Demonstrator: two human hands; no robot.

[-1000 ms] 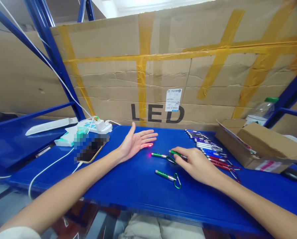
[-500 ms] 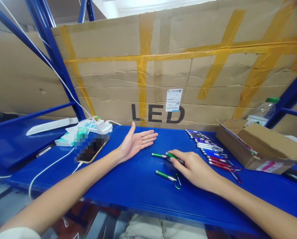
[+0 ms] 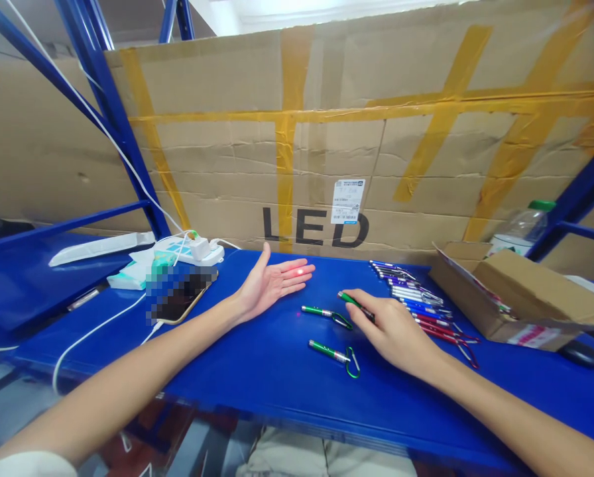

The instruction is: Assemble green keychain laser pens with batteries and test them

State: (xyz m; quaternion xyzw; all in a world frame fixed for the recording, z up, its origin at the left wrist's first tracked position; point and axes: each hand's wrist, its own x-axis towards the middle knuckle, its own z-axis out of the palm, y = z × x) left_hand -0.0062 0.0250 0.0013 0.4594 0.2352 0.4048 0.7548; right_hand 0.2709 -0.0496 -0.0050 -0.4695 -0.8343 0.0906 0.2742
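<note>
My right hand point(image 3: 394, 328) holds a small green laser pointer point(image 3: 355, 305) between thumb and fingers, its silver tip facing left. A bright red dot shines on the fingers of my left hand point(image 3: 272, 286), which is stretched out flat with its palm showing and nothing in it. Between the hands a second green laser pointer point(image 3: 319, 311) with a carabiner clip lies on the blue table point(image 3: 257, 371). Nearer to me rests a third green laser pointer point(image 3: 325, 350), also clipped to a green carabiner. Beyond my right hand, several purple, silver, blue and red pointers point(image 3: 416, 295) lie in a row.
An opened cardboard box point(image 3: 530, 288) and a plastic bottle point(image 3: 526, 228) stand at the right. On the left are a phone point(image 3: 190, 298), a power strip point(image 3: 197, 250) with white cables and a tissue pack point(image 3: 130, 275). A large taped carton point(image 3: 217, 172) closes off the back.
My right hand has moved slightly right with the pointer, uncovering the carabiner of the one beneath. A red light dot now shows on my left fingers. My left hand stays nearly still.
</note>
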